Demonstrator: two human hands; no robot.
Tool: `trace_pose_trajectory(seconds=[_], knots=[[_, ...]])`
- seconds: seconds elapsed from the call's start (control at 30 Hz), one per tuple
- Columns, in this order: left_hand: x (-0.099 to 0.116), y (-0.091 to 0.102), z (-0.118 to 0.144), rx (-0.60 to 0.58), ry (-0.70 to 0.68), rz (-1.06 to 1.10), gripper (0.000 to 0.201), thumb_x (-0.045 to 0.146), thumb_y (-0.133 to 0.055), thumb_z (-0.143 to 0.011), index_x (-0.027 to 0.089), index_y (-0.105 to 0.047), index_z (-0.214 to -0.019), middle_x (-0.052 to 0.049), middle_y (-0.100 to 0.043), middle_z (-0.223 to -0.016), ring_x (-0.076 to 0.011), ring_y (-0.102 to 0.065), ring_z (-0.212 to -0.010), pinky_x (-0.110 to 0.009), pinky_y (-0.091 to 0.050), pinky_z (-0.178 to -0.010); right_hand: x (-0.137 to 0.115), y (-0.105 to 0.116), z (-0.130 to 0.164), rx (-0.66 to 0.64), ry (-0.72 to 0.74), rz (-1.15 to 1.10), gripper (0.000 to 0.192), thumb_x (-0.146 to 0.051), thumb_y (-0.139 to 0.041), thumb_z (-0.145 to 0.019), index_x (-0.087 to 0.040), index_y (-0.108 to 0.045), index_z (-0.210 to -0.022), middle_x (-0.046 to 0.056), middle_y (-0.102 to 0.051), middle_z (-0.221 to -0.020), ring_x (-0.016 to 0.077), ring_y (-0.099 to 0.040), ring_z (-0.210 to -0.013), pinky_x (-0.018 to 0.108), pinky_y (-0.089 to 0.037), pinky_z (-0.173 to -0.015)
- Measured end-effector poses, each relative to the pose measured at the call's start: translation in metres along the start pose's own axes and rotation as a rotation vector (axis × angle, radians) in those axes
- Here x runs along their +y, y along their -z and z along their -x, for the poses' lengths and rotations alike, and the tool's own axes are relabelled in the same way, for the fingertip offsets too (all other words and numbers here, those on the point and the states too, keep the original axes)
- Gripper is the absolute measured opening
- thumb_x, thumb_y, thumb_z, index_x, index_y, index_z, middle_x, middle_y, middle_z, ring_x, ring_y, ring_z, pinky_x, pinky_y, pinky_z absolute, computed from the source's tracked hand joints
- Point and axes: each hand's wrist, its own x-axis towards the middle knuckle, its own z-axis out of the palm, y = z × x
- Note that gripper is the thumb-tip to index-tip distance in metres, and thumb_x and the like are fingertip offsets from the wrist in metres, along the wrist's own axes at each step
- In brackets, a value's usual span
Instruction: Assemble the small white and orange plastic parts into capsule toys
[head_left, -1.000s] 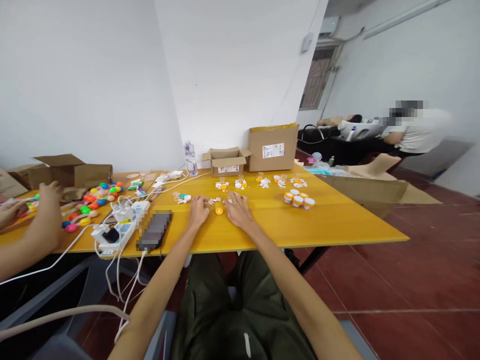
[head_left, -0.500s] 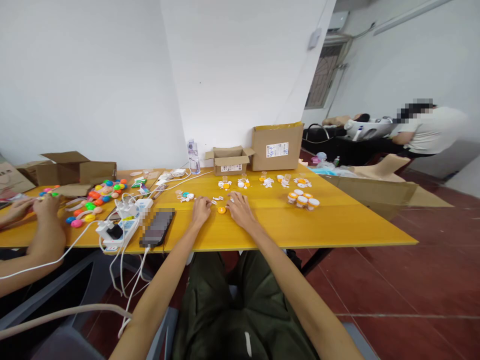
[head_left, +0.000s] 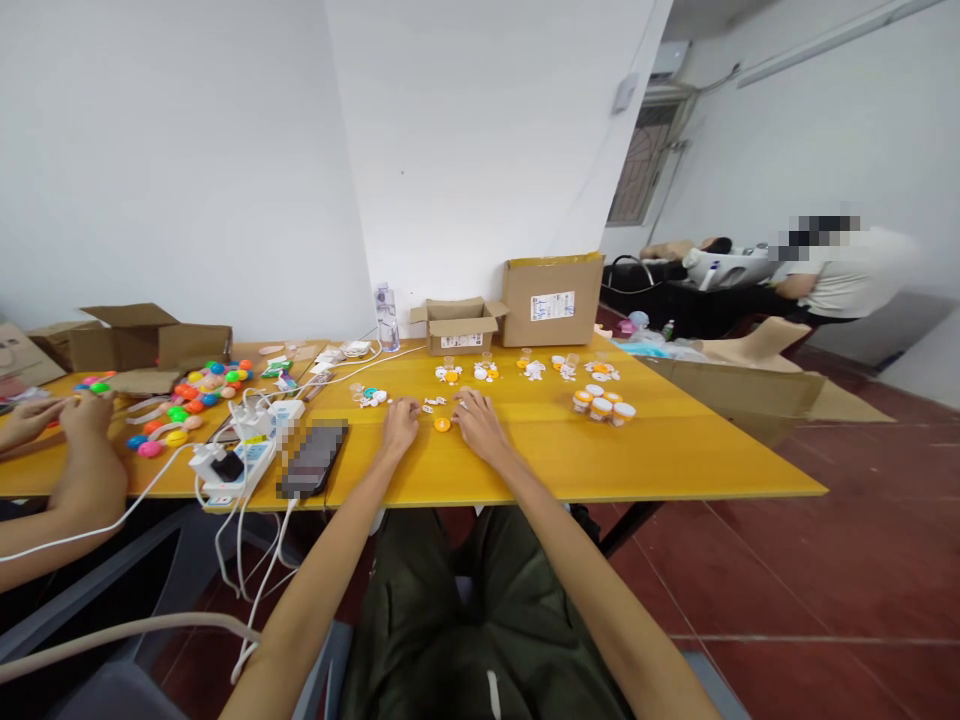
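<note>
Both hands lie flat on the yellow table (head_left: pixel 675 455), fingers spread, gripping nothing. The left hand (head_left: pixel 399 425) and right hand (head_left: pixel 478 422) sit either side of a small orange cap (head_left: pixel 442 424), which rests on the tabletop between them. Just beyond, small white pieces (head_left: pixel 433 403) lie near the fingertips. Further right stands a cluster of orange-lidded jars (head_left: pixel 601 403).

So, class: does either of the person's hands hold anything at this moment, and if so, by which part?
It cannot be told. Both hands, left hand and right hand, rest on the yellow table beside a small orange cap.
</note>
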Motion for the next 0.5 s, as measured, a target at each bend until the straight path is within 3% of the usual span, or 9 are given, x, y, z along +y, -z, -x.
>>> trace_pose_trajectory(seconds=[0.5], knots=[[0.0002, -0.0009, 0.0001, 0.005, 0.021, 0.053, 0.019, 0.003, -0.06, -0.078, 0.022, -0.063, -0.078, -0.005, -0.071, -0.086, -0.0228, -0.069, -0.089, -0.035, -0.053, -0.083, 0.0006, -0.0031, 0.0009, 0.041, 0.009, -0.002, 0.019, -0.011, -0.054, -0.093, -0.022, -0.069, -0.086, 0.013, -0.065, -0.122, 0.029, -0.053, -0.117, 0.042, -0.046, -0.089]])
